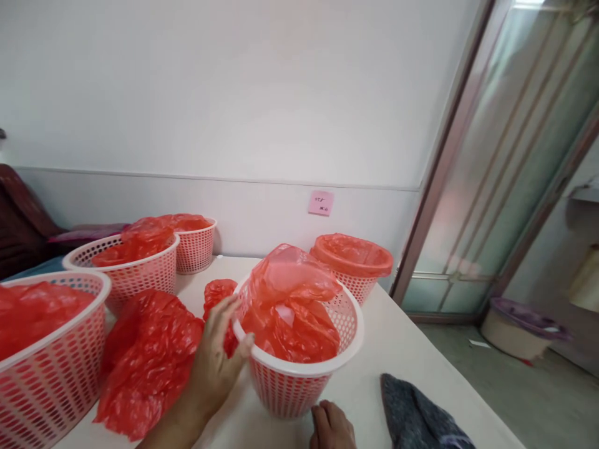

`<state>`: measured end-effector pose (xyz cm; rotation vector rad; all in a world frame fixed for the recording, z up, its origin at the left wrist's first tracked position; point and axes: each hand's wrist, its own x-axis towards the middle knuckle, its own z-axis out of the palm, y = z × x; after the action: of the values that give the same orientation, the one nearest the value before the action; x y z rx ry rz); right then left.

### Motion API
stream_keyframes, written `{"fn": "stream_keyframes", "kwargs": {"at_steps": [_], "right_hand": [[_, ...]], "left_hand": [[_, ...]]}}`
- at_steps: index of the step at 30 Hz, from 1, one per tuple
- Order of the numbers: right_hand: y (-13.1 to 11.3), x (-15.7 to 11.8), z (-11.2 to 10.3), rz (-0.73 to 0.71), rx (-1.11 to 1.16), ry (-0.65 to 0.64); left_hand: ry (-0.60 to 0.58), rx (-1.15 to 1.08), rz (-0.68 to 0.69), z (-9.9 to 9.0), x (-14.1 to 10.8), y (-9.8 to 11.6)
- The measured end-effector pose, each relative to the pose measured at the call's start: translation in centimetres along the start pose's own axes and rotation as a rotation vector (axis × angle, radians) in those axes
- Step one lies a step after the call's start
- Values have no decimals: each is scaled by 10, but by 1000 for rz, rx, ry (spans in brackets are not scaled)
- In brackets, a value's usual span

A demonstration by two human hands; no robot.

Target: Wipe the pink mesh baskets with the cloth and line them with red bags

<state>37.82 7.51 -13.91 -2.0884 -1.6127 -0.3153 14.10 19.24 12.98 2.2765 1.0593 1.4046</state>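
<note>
A white plastic basket [299, 390] with perforated sides stands in front of me, tilted slightly. Crumpled inside it is a red plastic bag [292, 312], part of which bulges above the far rim. My left hand [219, 355] grips the basket's left rim, thumb over the edge and fingers along the side. Low at the basket's base, my right hand [333, 425] rests by the table with its fingers curled; whether they hold anything is hidden. Left of my left arm lies a loose heap of red plastic bags [150, 358].
Baskets with red bags stand left: a near one [56, 368], a middle one [145, 274], a far one [194, 249]. A lined basket [353, 265] is behind right. Dark grey cloth [416, 411] lies on the white table [369, 349]. A pink note [321, 203] is on the wall.
</note>
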Motion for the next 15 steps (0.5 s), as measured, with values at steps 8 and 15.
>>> {"fn": "stream_keyframes", "kwargs": {"at_steps": [8, 15], "right_hand": [[-19, 4, -31, 34, 63, -5], [-33, 3, -56, 83, 175, 17]], "left_hand": [[-306, 297, 157, 0, 17, 45], [-209, 212, 289, -11, 7, 60]]}}
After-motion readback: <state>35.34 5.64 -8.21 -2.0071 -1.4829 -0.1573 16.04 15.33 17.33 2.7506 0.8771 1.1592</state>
